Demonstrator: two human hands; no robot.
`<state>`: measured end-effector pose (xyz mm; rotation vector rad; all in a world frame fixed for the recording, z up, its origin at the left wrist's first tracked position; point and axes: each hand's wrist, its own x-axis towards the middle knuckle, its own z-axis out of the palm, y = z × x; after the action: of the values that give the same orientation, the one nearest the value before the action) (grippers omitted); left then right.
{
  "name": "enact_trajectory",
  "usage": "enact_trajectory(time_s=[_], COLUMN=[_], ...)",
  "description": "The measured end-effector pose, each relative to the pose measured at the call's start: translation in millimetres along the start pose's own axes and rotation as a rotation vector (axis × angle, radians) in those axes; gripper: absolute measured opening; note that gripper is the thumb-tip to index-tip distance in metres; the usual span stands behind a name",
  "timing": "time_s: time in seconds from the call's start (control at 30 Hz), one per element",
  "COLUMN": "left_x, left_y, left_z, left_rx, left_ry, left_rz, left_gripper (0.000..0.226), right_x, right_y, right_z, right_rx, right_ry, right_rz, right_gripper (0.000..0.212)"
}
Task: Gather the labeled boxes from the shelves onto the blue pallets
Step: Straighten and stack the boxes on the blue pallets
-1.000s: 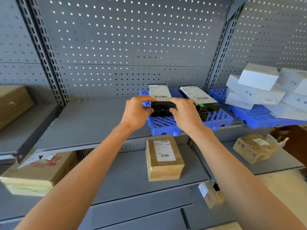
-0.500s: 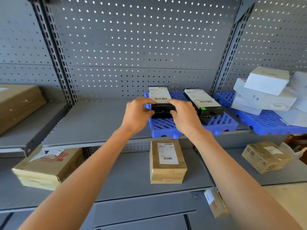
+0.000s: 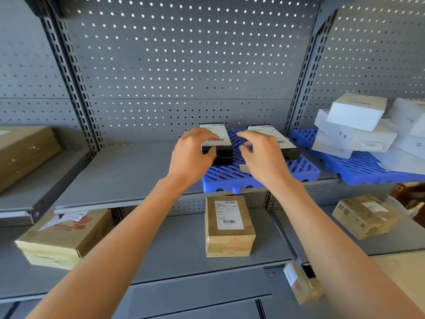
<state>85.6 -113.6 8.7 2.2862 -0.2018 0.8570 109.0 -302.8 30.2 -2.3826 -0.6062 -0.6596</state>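
Fingers (image 3: 202, 137) loosely curled over black boxes
Left hand (image 3: 192, 155) touches a flat labelled box (image 3: 216, 140); right hand (image 3: 262, 155) hovers above the slatted blue pallet (image 3: 301, 169).

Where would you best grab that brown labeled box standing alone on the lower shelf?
Probably by the two long side faces of the brown box, reaching in from the front: it lies flat, narrow end facing out, with bare shelf on both sides for fingers.

Bright daylight from right; wide-angle edge bending; white boxes (image 3: 358, 125) slightly blurred.
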Motion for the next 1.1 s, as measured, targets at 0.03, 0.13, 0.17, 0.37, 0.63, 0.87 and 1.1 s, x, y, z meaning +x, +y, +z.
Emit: enact_trajectory(time_s=[0.03,0.13,0.17,0.37,0.63,0.87,1.1], left_x=[1.5,4.1,4.3,2.9,1.8,-0.1,-1.3], left_y=[6.3,25.8,31.7,58.9,73.4,72.7,68.2], left_z=[1.4,9.5,13.3,39.3,61.9,76.4,81.9], left_rx=[0.011,0.019,0.014,-0.044,-0.088,-0.133,-0.177], left_ry=[0.003,-0.014,-0.025,-0.098,-0.205,-0.258,-0.228], left_rz=[0.02,0.066,0.078,0.118,0.014,-0.073,-0.069], left_gripper=[0.027,0.028,0.028,0.027,0.041,0.05,0.047], right_x=[-1.2,-5.5,-7.8,-21.6,-37.3,-48.3,-58.3], right_y=[2.4,12.7,16.2,43.7,72.6,80.5,70.1], right_z=[-5.1,-17.6,-21.9,-42.0,-49.6,-41.5,-34.1], right_rx=[-0.003,-0.001,-0.004,-0.056,-0.016,0.106,0.177], right_ry=[0.02,0.076,0.086,0.117,0.067,0.054,0.12], right_rz=[-0.004,-0.015,-0.013,0.04,0.152,0.198,0.126], right_gripper=[0.038,0.035,0.033,0.031,0.037,0.041,0.042])
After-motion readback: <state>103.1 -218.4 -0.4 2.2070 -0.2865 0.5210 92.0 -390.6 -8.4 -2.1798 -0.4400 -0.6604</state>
